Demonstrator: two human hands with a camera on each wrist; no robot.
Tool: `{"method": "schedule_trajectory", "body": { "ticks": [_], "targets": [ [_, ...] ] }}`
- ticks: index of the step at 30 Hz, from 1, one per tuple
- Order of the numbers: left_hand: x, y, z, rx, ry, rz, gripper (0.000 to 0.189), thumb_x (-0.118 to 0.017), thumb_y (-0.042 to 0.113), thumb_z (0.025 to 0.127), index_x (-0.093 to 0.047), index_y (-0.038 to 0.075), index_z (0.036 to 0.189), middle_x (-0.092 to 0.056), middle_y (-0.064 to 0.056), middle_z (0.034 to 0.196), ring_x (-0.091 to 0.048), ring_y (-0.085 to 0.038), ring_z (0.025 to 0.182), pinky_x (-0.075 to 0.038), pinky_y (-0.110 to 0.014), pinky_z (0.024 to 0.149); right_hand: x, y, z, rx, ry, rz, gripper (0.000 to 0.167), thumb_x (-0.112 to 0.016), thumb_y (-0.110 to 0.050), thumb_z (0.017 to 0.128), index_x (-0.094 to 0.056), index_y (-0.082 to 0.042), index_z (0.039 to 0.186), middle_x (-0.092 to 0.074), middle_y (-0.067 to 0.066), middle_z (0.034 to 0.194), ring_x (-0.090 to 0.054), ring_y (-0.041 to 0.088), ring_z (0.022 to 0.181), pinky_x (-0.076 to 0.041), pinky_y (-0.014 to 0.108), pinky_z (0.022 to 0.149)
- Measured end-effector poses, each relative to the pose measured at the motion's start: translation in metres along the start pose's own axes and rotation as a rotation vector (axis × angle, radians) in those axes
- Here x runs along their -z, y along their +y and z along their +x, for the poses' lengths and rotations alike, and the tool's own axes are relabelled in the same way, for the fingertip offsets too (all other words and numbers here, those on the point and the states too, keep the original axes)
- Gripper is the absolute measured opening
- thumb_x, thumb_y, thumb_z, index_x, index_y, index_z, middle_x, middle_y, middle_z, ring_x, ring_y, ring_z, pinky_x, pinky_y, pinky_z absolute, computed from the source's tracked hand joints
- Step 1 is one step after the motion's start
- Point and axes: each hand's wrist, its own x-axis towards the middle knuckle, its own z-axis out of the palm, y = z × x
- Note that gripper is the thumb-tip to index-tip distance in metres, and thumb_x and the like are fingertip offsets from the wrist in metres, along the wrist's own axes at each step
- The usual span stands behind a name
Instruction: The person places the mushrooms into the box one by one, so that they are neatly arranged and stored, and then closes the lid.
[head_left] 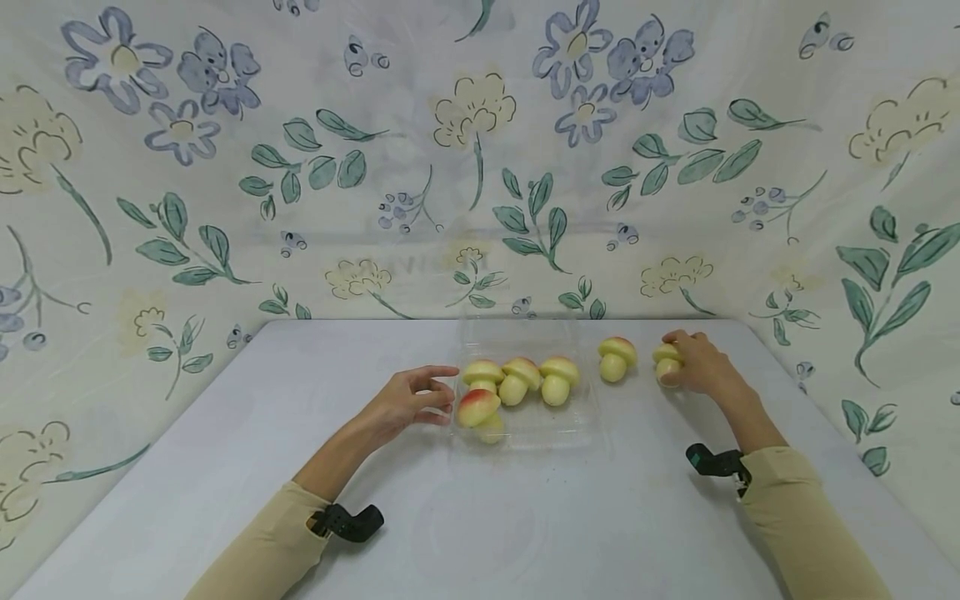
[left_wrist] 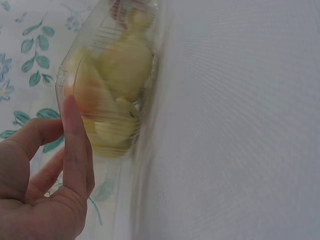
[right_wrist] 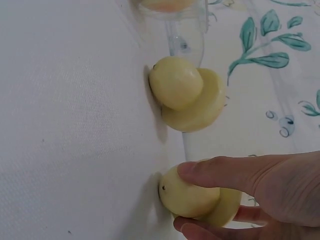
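Note:
My right hand point(head_left: 701, 363) pinches a pale yellow mushroom-shaped piece point(right_wrist: 187, 192), thumb on its round stem and fingers beneath in the right wrist view. It is on or just above the table; I cannot tell which. Another such piece point(head_left: 617, 360), its cap tinged red, lies between that hand and a clear plastic box point(head_left: 540, 435). Several more mushroom-shaped pieces point(head_left: 555, 382) sit inside the box, one point(head_left: 478, 408) tilted at its front left. At the box's left wall is my left hand point(head_left: 408, 402), fingers loosely extended, a fingertip point(left_wrist: 71, 107) at the plastic edge.
The box stands on a white table point(head_left: 517, 533), its clear lid point(head_left: 517, 333) apparently raised behind it. Beyond the table's back edge hangs a flowered cloth point(head_left: 420, 208). Black wrist devices point(head_left: 348, 523) sit on both sleeves.

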Motion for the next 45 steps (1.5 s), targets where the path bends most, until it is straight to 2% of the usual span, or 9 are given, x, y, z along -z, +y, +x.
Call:
{"method": "schedule_trajectory", "body": {
  "ticks": [10,23,34,40,45],
  "targets": [
    [0.0,0.0,0.0,-0.001,0.002,-0.004,0.053,-0.064,0.006,0.094,-0.046,0.002,0.143,-0.06,-0.005,0.098,-0.064,-0.018,0.087,-0.062,-0.028,0.075,0.001,0.001,-0.001,0.001,0.001,0.008,0.064,-0.07,-0.015,0.088,-0.039,0.004,0.14,-0.039,0.036,0.131,-0.046,0.045,0.109,-0.045,0.058,0.087],
    [0.0,-0.002,0.001,-0.003,0.006,0.004,0.05,-0.064,0.006,0.093,-0.049,0.004,0.141,-0.059,-0.006,0.098,-0.063,-0.017,0.087,-0.062,-0.028,0.075,0.01,-0.004,-0.003,0.06,0.026,-0.004,0.066,-0.073,-0.016,0.086,-0.039,0.004,0.14,-0.04,0.038,0.129,-0.048,0.045,0.107,-0.045,0.056,0.082],
    [0.0,0.0,0.0,-0.005,0.007,0.002,0.052,-0.064,0.005,0.093,-0.048,0.002,0.142,-0.059,-0.005,0.098,-0.064,-0.016,0.087,-0.062,-0.027,0.075,0.018,-0.018,-0.006,0.091,0.054,-0.017,0.067,-0.073,-0.017,0.087,-0.04,0.001,0.142,-0.041,0.035,0.132,-0.048,0.043,0.109,-0.044,0.058,0.084],
    [0.0,0.0,0.0,-0.002,0.01,-0.002,0.051,-0.064,0.006,0.093,-0.048,0.003,0.142,-0.06,-0.005,0.098,-0.064,-0.016,0.086,-0.062,-0.027,0.074,0.023,-0.032,-0.015,0.121,0.074,-0.016,0.064,-0.073,-0.017,0.087,-0.042,-0.001,0.141,-0.046,0.03,0.129,-0.049,0.04,0.104,-0.045,0.051,0.081],
    [0.0,0.0,0.0,-0.001,0.009,-0.006,0.052,-0.065,0.007,0.093,-0.048,0.004,0.142,-0.06,-0.005,0.098,-0.064,-0.016,0.086,-0.062,-0.027,0.074,0.027,-0.044,-0.021,0.144,0.083,-0.019,0.064,-0.073,-0.016,0.087,-0.042,-0.003,0.142,-0.043,0.032,0.134,-0.051,0.04,0.104,-0.048,0.049,0.08]
  ]
}}
